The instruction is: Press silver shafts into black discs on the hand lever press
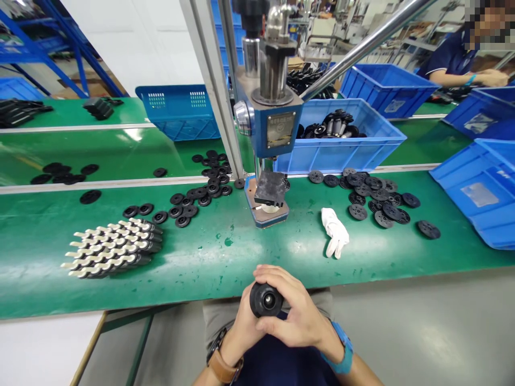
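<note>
Close to my body, in front of the table edge, I hold a black round plastic part (pixel 266 299) with a small metallic center facing up. My right hand (pixel 295 311) curls around its far and right sides, thumb at the near edge. Around its left and lower side wraps my left hand (pixel 246 321), its fingers mostly hidden. How far the part extends below is hidden. Beyond my hands stands a blue lever press (pixel 277 128) with a black block (pixel 270 187) over its base (pixel 267 219). A white glove (pixel 335 233) lies right of the press.
Black discs (pixel 382 198) lie on the right, and smaller black rings (pixel 197 198) left of the press. Rows of black parts with cream tops (pixel 115 246) stand at left. A blue bin (pixel 341 153) of parts sits behind; another blue bin (pixel 478 195) is at right. A co-worker (pixel 453 59) sits far right.
</note>
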{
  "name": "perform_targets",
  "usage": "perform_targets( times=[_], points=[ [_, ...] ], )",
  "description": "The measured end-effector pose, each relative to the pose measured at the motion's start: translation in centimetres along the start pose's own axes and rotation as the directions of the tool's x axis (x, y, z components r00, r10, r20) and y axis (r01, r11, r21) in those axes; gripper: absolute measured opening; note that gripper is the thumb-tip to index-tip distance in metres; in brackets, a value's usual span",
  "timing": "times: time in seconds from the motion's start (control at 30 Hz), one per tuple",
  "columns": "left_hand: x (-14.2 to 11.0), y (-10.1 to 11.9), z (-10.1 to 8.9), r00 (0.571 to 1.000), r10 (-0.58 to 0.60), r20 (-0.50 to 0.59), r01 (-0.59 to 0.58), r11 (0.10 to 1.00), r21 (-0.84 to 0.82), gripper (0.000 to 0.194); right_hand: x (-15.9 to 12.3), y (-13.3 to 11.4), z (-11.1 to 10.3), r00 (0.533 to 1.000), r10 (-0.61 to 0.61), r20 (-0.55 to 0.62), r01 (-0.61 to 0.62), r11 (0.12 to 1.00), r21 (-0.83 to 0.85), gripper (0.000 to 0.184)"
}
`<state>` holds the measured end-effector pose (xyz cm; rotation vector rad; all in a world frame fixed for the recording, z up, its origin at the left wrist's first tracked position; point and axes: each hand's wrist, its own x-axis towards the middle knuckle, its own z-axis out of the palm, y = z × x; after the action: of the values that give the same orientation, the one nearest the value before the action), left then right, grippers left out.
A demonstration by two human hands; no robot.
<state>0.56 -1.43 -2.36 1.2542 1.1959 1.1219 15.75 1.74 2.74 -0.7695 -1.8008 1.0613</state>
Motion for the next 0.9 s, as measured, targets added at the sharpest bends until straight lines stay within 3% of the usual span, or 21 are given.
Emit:
perform_targets(
  times=[0.13,0.23,0.3,0.43,0.6,0.7,0.77,0.9],
  points=[
    [0.3,0.3,-0.4,0.994,0.046,0.101,-0.046,0.999,0.000,0.047,-0.3,0.3,-0.6,0.999,0.021,-0.050,-0.020,1.000,0.022,0.062],
    [0.8,1.0,-0.8,0.990,-0.004,0.138,0.016,0.997,-0.082,0.047,-0.8,1.0,-1.3,0.984,0.098,-0.146,-0.089,0.994,0.065,0.060],
    [1.4,1.6,-0.9,0.996,-0.025,0.081,0.034,0.993,-0.110,0.038,-1.1,1.7,-1.6,0.967,0.157,-0.203,-0.137,0.984,0.110,0.057],
    [4.1,3.4,-1.4,0.991,0.006,-0.135,-0.014,0.998,-0.059,0.039,-0.9,3.1,-1.7,0.940,0.211,-0.267,-0.173,0.972,0.158,0.061],
    [10.3,9.6,-2.5,0.910,0.249,-0.332,-0.212,0.967,0.145,0.030,-0.4,3.9,-1.8,0.925,0.212,-0.314,-0.160,0.970,0.182,0.055],
    [14.4,13.2,-3.2,0.840,0.453,-0.297,-0.342,0.869,0.359,0.020,-0.6,4.3,-1.9,0.912,0.235,-0.337,-0.180,0.966,0.188,0.046],
    [16.8,14.6,-3.5,0.813,0.550,-0.191,-0.398,0.764,0.508,0.014,-0.8,4.6,-1.8,0.901,0.239,-0.361,-0.178,0.965,0.194,0.044],
    [20.0,15.4,-3.3,0.816,0.577,0.037,-0.410,0.532,0.741,0.011,-0.6,4.8,-1.8,0.863,0.241,-0.445,-0.156,0.963,0.218,0.044]
  ],
)
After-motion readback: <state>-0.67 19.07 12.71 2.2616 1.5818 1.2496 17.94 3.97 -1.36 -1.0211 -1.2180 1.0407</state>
